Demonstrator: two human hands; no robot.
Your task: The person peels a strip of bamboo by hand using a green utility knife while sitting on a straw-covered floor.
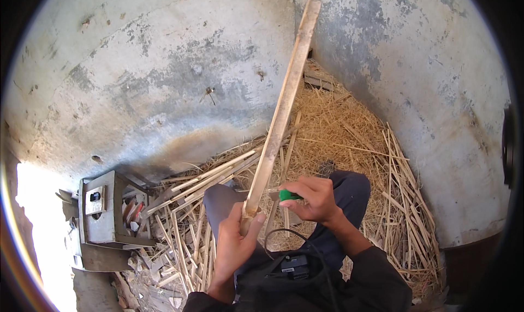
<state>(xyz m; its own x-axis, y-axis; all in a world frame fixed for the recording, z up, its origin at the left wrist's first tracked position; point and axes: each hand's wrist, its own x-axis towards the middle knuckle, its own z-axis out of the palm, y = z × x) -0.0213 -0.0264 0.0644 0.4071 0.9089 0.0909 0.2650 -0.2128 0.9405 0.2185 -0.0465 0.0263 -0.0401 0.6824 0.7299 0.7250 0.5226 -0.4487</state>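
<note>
A long split bamboo strip [282, 110], hollow side showing, slants up and away from me toward the corner of the walls. My left hand [236, 238] is closed around its near end, thumb along the right edge. In my right hand [315, 199] is a green-handled knife [287, 195], gripped with the fingers curled over the handle. Its thin blade points left toward the strip, just above my left hand; whether the edge touches the bamboo I cannot tell. Both hands are over my knees.
Thin bamboo strips [213, 175] lie piled at the left, and more sticks [404, 225] line the right wall. Fine shavings [338, 121] cover the floor ahead. A worn wooden box [101, 230] with odds and ends stands left. A black cable [292, 231] loops over my lap.
</note>
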